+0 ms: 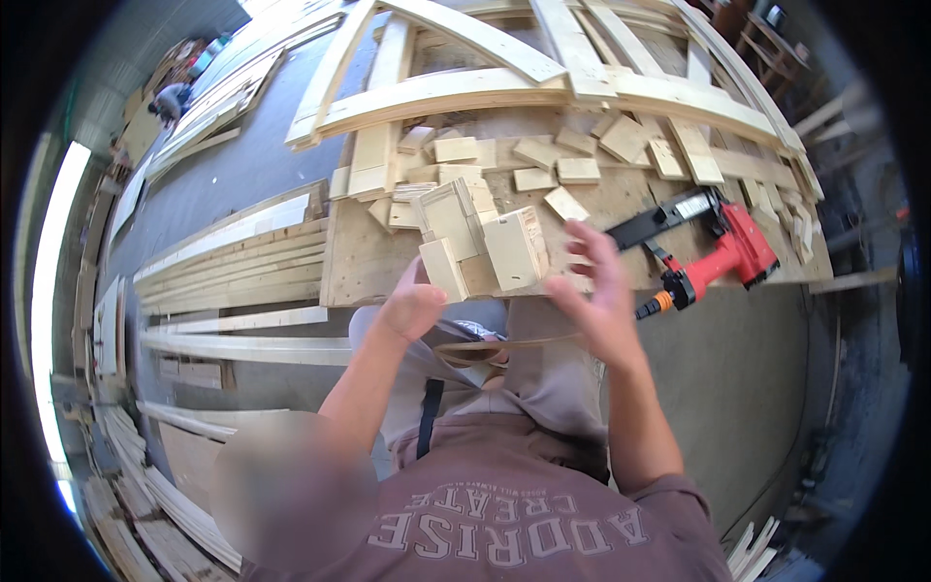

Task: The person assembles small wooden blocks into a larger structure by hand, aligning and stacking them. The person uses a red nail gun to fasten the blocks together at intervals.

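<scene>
At the near edge of the bench, a joined piece of short pale wooden blocks stands in front of me, with a thick stacked block at its right side. My left hand is closed on the piece's lower left corner, its fingers partly hidden by the wood. My right hand is beside the right block, fingers spread and curved, with nothing in it. Whether its thumb touches the wood I cannot tell. To the right of that hand a red and black nail gun lies on the bench.
Several loose wood offcuts are strewn over the plywood bench. Behind them rests a large timber frame. Long boards are stacked on the left floor. An air hose fitting projects past the bench edge. Another person is far left.
</scene>
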`<state>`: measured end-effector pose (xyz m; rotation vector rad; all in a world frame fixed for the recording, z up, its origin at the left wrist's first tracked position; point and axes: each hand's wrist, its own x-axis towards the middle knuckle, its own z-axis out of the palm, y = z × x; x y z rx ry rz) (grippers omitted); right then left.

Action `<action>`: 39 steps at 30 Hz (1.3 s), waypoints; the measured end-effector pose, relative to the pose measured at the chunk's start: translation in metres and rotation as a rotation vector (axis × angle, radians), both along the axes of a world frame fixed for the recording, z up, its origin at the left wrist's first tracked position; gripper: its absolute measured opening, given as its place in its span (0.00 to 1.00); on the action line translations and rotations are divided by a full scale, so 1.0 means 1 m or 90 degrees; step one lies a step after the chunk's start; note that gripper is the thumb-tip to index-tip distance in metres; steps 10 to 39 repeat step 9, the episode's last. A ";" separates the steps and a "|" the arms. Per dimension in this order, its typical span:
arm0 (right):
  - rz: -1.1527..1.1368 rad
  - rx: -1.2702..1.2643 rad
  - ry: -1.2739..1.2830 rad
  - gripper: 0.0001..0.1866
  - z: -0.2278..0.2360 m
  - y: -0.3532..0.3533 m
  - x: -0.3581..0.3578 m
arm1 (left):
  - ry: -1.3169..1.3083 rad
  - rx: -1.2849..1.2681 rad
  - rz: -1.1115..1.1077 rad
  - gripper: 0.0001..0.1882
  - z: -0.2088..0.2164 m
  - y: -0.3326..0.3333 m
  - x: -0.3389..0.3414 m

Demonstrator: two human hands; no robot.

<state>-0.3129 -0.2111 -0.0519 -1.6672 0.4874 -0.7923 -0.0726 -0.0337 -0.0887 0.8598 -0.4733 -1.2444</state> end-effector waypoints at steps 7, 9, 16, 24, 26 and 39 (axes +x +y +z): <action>1.034 0.050 -0.498 0.24 0.205 0.019 -0.117 | 0.254 -0.143 -0.064 0.46 -0.033 -0.002 0.003; 1.344 -0.079 -0.374 0.38 0.241 -0.018 -0.087 | 0.248 -0.111 0.039 0.46 -0.028 0.045 0.004; 1.344 -0.079 -0.374 0.38 0.241 -0.018 -0.087 | 0.248 -0.111 0.039 0.46 -0.028 0.045 0.004; 1.344 -0.079 -0.374 0.38 0.241 -0.018 -0.087 | 0.248 -0.111 0.039 0.46 -0.028 0.045 0.004; 1.344 -0.079 -0.374 0.38 0.241 -0.018 -0.087 | 0.248 -0.111 0.039 0.46 -0.028 0.045 0.004; 1.344 -0.079 -0.374 0.38 0.241 -0.018 -0.087 | 0.248 -0.111 0.039 0.46 -0.028 0.045 0.004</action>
